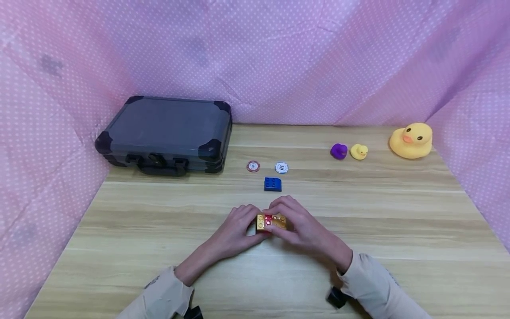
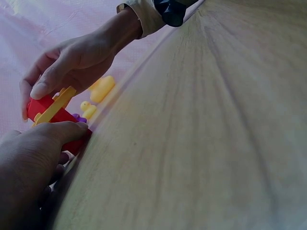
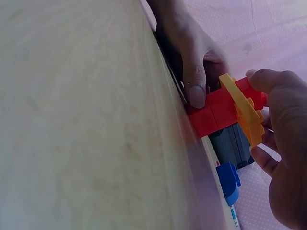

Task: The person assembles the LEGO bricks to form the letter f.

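Both hands hold a small stack of toy building bricks low over the middle of the table. The stack has red bricks at the bottom, a curved yellow brick across them and a red brick on top. My left hand grips the lower red bricks, thumb on the near side. From the other side, my right hand pinches the upper red brick between thumb and fingers. In the head view the yellow brick shows a golden studded end left of the red top. Fingers hide part of the stack's far side.
A blue brick lies beyond the hands, with a red-rimmed chip and a white-blue chip behind it. A dark case stands back left. Purple, small yellow and large yellow ducks sit back right.
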Demonstrator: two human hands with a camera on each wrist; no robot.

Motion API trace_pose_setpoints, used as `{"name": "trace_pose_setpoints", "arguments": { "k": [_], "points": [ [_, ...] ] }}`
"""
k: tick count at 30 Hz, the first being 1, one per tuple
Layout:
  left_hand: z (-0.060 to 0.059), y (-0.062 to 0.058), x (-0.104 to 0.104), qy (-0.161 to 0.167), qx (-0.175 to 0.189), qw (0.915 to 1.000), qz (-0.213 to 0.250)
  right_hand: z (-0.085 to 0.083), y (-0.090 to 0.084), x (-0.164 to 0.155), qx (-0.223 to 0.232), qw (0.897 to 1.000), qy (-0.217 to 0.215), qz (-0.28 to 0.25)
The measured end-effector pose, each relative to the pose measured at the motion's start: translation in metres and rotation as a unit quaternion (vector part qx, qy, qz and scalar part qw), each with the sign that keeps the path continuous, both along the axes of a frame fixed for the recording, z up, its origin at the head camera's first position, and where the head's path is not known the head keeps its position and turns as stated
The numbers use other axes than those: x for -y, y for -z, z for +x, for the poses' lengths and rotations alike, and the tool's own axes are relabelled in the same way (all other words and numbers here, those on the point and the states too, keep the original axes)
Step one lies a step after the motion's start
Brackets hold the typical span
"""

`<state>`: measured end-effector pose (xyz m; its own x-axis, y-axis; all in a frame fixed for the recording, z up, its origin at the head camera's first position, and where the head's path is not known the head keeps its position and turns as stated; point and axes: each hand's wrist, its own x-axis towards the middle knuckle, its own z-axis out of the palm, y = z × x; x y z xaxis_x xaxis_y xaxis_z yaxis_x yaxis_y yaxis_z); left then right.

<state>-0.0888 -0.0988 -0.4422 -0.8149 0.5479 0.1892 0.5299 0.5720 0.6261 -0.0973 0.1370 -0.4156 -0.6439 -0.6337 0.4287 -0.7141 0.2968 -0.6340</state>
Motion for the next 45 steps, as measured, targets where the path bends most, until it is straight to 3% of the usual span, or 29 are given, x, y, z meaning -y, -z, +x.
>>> {"name": "trace_pose_setpoints", "arguments": {
  "k": [18, 31, 45],
  "points": [
    [-0.0016, -0.0004, -0.0028, 0.005, -0.01, 0.9999, 0.002, 0.0016, 0.0044, -0.0044, 0.042, 0.999, -0.001, -0.025],
    [0.0004, -0.0011, -0.0007, -0.006, -0.001, 1.0, -0.002, 0.0002, -0.002, -0.0019, 0.05, 0.999, 0.011, 0.014],
    [0.0029, -0.0005, 0.0002, 0.0, -0.02, 0.9998, -0.001, 0.0043, -0.0021, -0.0014, 0.034, 0.997, 0.038, 0.055]
  ]
}}
